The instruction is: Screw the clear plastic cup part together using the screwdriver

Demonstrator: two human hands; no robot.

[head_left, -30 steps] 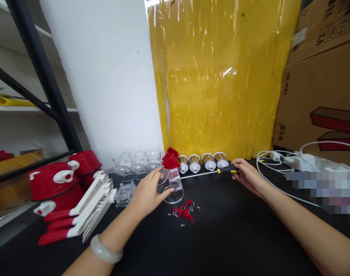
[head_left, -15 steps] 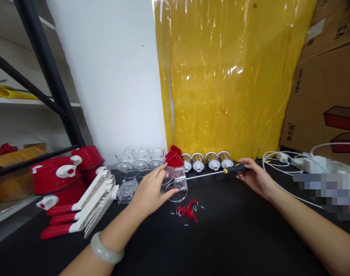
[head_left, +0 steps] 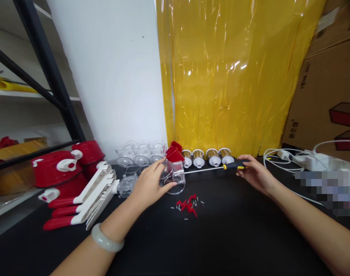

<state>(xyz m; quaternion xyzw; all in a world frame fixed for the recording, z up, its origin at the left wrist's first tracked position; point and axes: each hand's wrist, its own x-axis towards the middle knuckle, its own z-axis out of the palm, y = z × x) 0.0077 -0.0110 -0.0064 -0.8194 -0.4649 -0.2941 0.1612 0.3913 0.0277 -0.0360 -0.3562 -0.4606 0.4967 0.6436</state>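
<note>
My left hand (head_left: 147, 184) grips a clear plastic housing (head_left: 174, 179) that rests on the black table (head_left: 221, 241). My right hand (head_left: 254, 174) is closed on the black and yellow handle of a long screwdriver (head_left: 218, 168), whose thin shaft points left to the housing. A small heap of red plastic bits and tiny screws (head_left: 188, 205) lies just in front of the housing. A pale bangle sits on my left wrist.
Several clear cups (head_left: 140, 152), red wedges (head_left: 174, 153) and metal drums with white caps (head_left: 209, 156) line the back edge. Red and white handles (head_left: 83, 201) and red bases (head_left: 60, 170) lie at left. White cables (head_left: 290, 159) and cardboard boxes (head_left: 327, 88) stand at right.
The view has shifted slightly, so everything sits a little higher and further right. Both hands keep their hold, and the housing and screwdriver stay together.
</note>
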